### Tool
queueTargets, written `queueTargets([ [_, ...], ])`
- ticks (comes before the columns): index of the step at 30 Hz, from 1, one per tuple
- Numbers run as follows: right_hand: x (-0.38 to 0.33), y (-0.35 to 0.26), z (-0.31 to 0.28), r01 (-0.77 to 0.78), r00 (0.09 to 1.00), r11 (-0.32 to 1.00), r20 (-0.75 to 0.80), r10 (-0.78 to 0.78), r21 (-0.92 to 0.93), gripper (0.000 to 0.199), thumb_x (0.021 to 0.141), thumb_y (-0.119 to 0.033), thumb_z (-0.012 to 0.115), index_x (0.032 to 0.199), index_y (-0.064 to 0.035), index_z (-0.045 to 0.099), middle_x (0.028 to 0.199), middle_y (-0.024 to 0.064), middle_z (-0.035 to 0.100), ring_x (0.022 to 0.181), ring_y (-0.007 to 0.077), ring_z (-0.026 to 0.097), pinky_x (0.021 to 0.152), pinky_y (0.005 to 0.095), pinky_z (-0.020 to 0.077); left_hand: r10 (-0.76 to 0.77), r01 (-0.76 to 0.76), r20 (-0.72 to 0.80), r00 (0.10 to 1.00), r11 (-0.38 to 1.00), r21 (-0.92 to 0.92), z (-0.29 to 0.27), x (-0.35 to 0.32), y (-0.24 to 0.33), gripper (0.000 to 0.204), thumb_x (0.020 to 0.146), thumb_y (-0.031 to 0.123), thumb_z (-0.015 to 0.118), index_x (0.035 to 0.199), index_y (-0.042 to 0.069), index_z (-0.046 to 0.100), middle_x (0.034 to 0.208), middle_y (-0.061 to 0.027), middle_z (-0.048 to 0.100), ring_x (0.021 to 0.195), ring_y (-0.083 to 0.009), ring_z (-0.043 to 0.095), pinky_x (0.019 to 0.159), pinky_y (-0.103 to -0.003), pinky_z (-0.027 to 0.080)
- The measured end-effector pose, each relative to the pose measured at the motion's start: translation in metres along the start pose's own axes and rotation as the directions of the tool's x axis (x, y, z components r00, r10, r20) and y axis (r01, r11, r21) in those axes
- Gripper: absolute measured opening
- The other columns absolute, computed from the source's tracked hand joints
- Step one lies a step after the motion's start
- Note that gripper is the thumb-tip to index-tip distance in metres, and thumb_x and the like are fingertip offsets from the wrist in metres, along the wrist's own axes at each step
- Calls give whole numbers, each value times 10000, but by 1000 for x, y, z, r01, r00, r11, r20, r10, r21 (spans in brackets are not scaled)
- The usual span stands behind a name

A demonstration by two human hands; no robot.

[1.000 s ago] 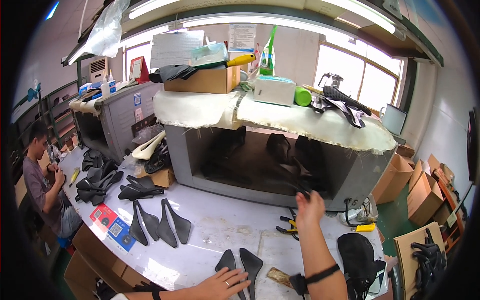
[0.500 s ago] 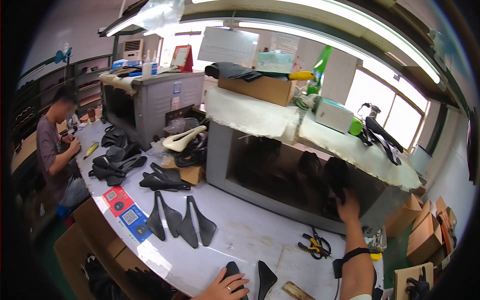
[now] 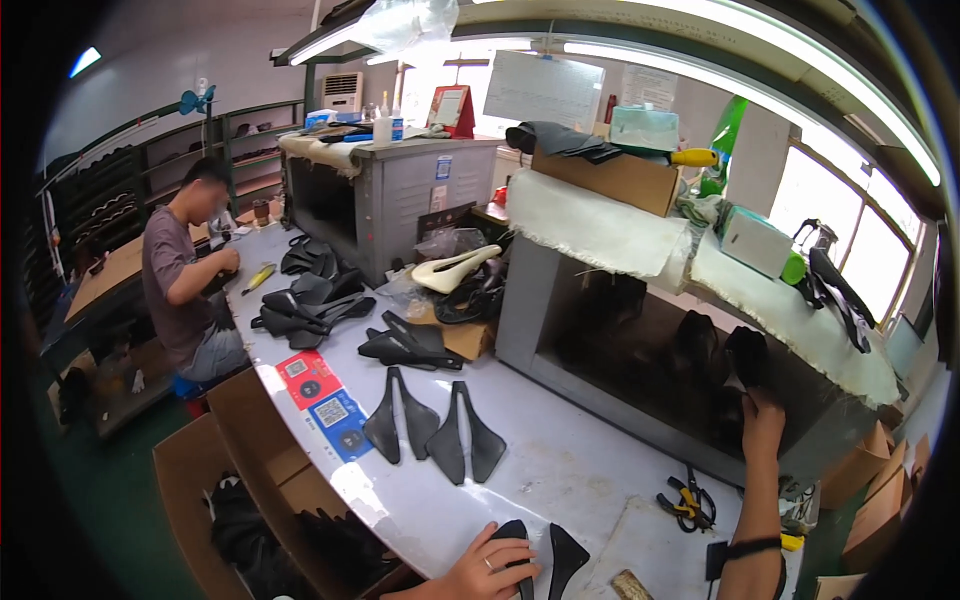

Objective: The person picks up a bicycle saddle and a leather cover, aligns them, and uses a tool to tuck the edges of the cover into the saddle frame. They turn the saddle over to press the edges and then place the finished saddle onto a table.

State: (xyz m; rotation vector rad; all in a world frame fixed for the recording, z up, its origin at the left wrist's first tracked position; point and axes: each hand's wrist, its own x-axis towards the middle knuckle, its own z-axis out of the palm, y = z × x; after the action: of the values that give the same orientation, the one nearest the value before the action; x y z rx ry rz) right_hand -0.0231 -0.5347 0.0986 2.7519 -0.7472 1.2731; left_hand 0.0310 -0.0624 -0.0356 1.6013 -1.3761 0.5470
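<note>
Near the front edge of the table, my left hand (image 3: 497, 565) lies with fingers spread across a black bicycle saddle (image 3: 513, 530), whose lower part it covers. A second pointed black piece (image 3: 568, 556) lies just to its right. My right hand (image 3: 763, 425) reaches into the dark opening of a grey metal box (image 3: 520, 300), its fingers closed on the lower end of a black saddle (image 3: 746, 352). Shadow hides part of that grip. Other dark saddles (image 3: 693, 338) stand farther in. Two black split saddles (image 3: 465, 440) lie side by side left of the table's middle.
Yellow-and-black pliers (image 3: 688, 505) lie below the box, left of my right forearm. A wooden block (image 3: 630, 585) is at the front edge. More black saddles (image 3: 310, 315) are heaped farther left, near a seated co-worker (image 3: 185, 265). Cardboard boxes (image 3: 240, 440) stand left of the table.
The whole view has swung left, so everything appears farther right. My right hand stays at the saddle in the box, and my left hand remains on the front saddle.
</note>
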Motion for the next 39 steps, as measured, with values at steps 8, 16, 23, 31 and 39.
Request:
queueTargets([
  [8, -193, -210, -106, 224, 959, 935, 108, -261, 273, 220, 918, -96, 750, 1105, 11, 707, 1034, 186, 727, 889, 347, 698, 763, 427, 574, -754, 366, -219, 620, 524, -769, -9, -30, -30, 393, 1112, 262, 456, 1365, -22, 557, 1035, -77, 633, 1008, -180, 576, 993, -355, 421],
  [16, -263, -255, -129, 93, 774, 925, 558, -299, 367, 422, 846, -179, 808, 1228, -34, 701, 1319, 194, 650, 1200, 413, 607, 1008, 520, 485, -639, 69, 229, 734, -266, -962, -47, 9, -17, 560, 1101, 555, 363, 974, 48, 563, 636, 30, 392, 588, -105, 382, 728, -336, 408],
  [23, -270, -229, -96, 53, 595, 880, 693, -408, 472, 662, 926, -472, 676, 1403, -19, 602, 1587, 225, 423, 1499, 458, 298, 1211, 631, 202, -506, 64, 493, 707, -650, -758, -55, 12, 34, 551, 1112, 560, 301, 877, 100, 492, 603, 52, 336, 538, -87, 339, 627, -286, 381],
  [31, -283, -219, -139, -317, 688, 792, 701, -185, 521, 612, 1044, -289, 574, 1551, 11, 407, 1610, 260, 368, 1438, 434, 430, 1227, 532, 276, -669, 747, 508, 543, 108, -656, -49, 47, 50, 442, 1123, 367, 444, 1230, -40, 579, 759, -43, 581, 570, -139, 469, 634, -257, 420],
  [39, -238, -229, -134, -246, 965, 670, 240, 104, 700, 500, 1041, -40, 538, 1495, 130, 413, 1270, 321, 565, 1048, 422, 619, 917, 406, 511, -291, 328, 275, 916, 940, -98, 3, 93, 110, 487, 908, -4, 708, 1377, -55, 586, 1095, -231, 676, 952, -410, 680, 863, -454, 560],
])
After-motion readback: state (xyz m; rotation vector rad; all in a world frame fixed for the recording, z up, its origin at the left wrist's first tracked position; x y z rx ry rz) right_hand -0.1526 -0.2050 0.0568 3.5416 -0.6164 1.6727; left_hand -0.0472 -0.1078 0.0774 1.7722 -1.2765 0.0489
